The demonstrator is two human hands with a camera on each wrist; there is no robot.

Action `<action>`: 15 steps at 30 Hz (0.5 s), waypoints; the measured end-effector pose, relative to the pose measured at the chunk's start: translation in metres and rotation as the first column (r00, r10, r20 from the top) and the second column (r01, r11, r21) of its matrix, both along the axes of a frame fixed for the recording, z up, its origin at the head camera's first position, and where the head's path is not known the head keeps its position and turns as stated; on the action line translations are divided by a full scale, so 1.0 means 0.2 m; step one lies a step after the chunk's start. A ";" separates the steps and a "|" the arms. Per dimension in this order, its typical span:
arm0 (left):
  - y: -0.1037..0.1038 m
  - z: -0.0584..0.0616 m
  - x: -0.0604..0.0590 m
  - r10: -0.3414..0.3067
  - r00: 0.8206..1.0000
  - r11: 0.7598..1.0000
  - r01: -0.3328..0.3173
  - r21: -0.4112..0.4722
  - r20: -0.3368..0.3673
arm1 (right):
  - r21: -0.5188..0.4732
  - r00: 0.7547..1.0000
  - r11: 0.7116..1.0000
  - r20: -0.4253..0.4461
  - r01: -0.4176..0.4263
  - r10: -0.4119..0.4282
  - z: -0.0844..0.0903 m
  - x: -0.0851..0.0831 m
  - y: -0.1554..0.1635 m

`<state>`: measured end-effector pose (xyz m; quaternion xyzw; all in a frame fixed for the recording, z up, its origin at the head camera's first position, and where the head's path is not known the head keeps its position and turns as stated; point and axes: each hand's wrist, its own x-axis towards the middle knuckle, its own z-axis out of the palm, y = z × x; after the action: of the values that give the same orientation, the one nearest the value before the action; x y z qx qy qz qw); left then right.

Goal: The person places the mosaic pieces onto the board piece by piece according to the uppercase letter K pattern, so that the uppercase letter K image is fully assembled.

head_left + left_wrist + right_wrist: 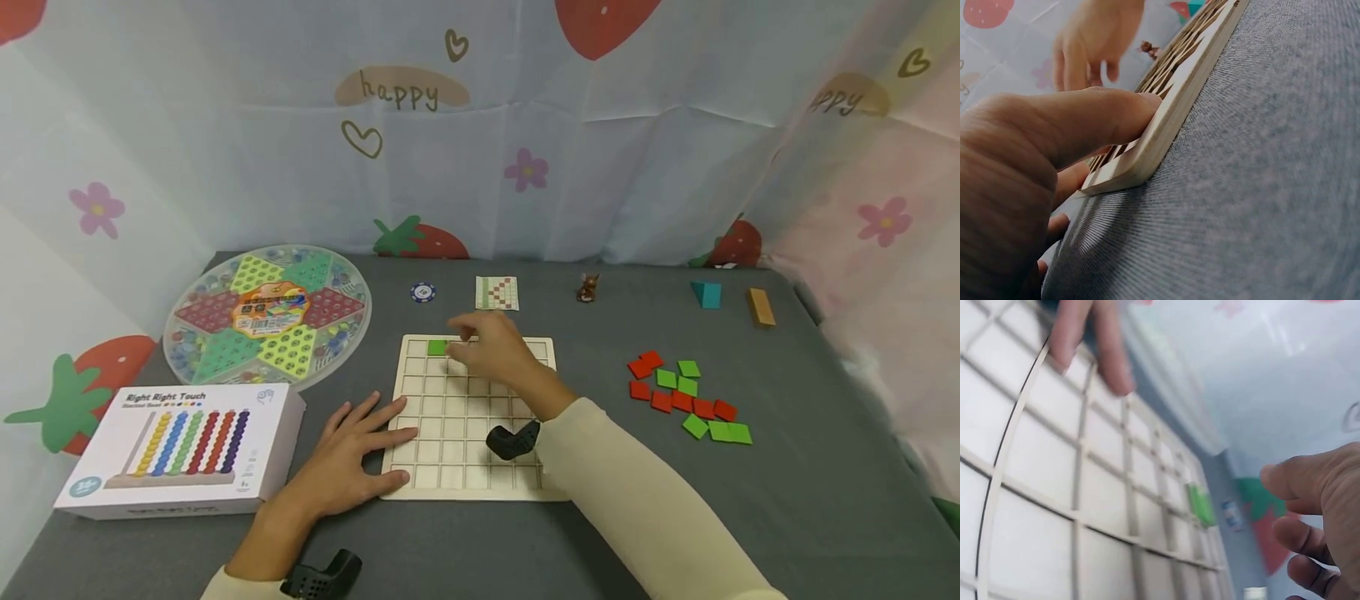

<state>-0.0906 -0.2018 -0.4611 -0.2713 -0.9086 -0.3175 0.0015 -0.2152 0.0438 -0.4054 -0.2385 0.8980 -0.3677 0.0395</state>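
A pale wooden grid board (442, 477) lies at the middle of the table, and one green square tile (437, 347) sits in its top row, left of centre. My left hand (341, 454) spreads its fingers, their tips on the board's left edge; the left wrist view has the thumb (1107, 115) on the rim. Over the board's far part hovers my right hand (491, 348), just right of the green tile. In the right wrist view its thumb (1294, 481) and fingers stand apart with nothing between them.
Loose red and green tiles (682, 402) lie to the right. Behind the board are a poker chip (423, 292), a pattern card (497, 293) and a small animal figurine (588, 288). A boxed bead toy (180, 450) and a round Chinese checkers set (267, 312) occupy the left.
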 end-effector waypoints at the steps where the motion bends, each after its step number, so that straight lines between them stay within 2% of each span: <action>1: 0.00 0.00 0.00 -0.001 1.000 1.000 0.001 0.000 0.001 | -0.009 1.000 1.000 -0.020 -0.008 0.008 0.02 0.01 0.02; 6: 0.00 0.00 -0.01 -0.007 1.000 1.000 0.007 -0.007 0.006 | -0.044 0.991 0.999 -0.134 -0.012 0.006 0.15 0.10 0.12; 15: 0.00 -0.01 0.00 -0.009 1.000 1.000 0.009 0.003 -0.011 | -0.136 0.968 0.991 -0.245 0.016 -0.049 0.32 0.32 0.38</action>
<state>-0.0912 -0.2016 -0.4628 -0.2770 -0.9069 -0.3174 0.0054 -0.1518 0.1202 -0.3405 -0.2699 0.8731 -0.3948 -0.0948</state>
